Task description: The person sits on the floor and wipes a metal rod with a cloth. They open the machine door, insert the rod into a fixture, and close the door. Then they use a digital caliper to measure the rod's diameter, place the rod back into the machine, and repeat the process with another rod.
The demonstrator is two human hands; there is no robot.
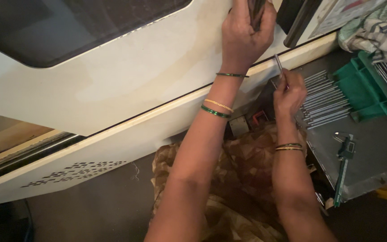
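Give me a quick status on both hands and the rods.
Left hand up on the machine panel, gripping a dark handle. Right hand pinching one metal rod. Rod pile beside it; caliper clear.

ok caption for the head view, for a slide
Left hand grips dark rods at a white machine; right hand lifts one metal rod.

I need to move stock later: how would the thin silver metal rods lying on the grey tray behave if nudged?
The thin silver metal rods look round and smooth, so they would probably roll or slip. They seem stiff, lying straight. The right hand pinches one alone, suggesting each is light.
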